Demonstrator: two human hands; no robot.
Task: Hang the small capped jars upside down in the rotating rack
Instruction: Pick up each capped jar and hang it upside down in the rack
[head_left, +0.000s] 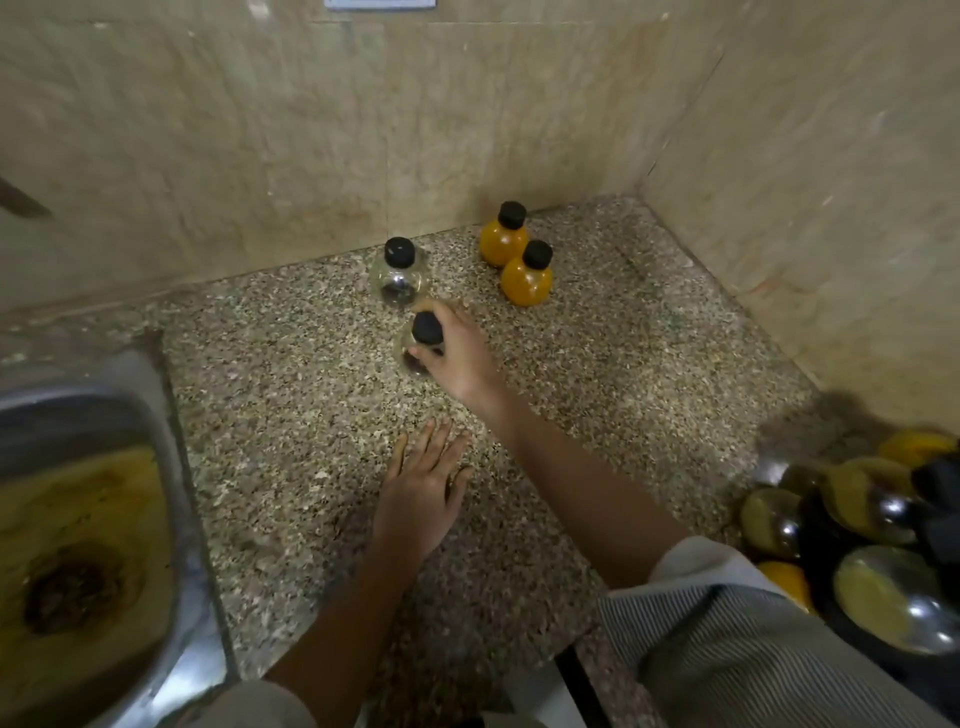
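Granite-speckled bench (291, 415) runs from the near edge to the tiled corner. Nearest, at right, the rotating rack (857, 530) carries round jars, some yellow-filled. They are blurred at the frame's edge, so I cannot tell how they hang. At left sits a steel sink (195, 571).

The left hand (421, 493) lies flat on the bench with fingers straight, its grip open and empty, probably bracing the body for the reach. Beyond it the right hand (460, 353) stretches forward. Its grip is closed round the neck of a clear jar (404, 343), just under the black cap (427, 328). Holding by the neck likely leaves the bulb free to be turned over for the rack. The jar looks upright; whether it rests on the bench or is lifted I cannot tell.

Just behind stands a 2nd clear jar (399, 278). Farther right, 2 orange jars (525, 280) stand close together, capped and upright, near the wall (311, 130).
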